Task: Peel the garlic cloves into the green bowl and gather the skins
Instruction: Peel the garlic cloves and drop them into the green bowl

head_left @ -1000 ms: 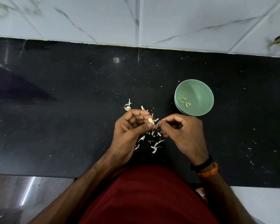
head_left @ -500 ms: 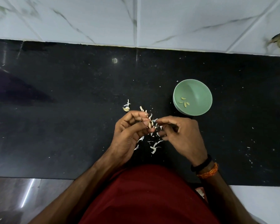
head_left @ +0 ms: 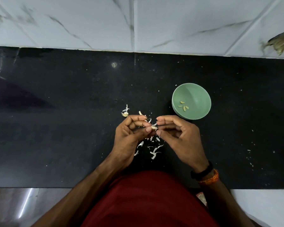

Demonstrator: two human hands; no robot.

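Your left hand point(head_left: 129, 135) pinches the garlic clove point(head_left: 153, 127) at its fingertips, long axis pointing toward your right hand point(head_left: 179, 136), whose curled fingers pick at its skin. The green bowl point(head_left: 198, 97) lies beyond, right-hand side.

A glossy black stone counter point(head_left: 56, 128) meets a white grey-veined marble-tiled wall point(head_left: 88, 22).

The left hand point(head_left: 129, 136) pinches a garlic clove point(head_left: 153, 127) above scattered skins point(head_left: 152, 148) on the black counter point(head_left: 72, 128); the right hand point(head_left: 179, 136) fingers touch it, green bowl point(head_left: 198, 94) far right.
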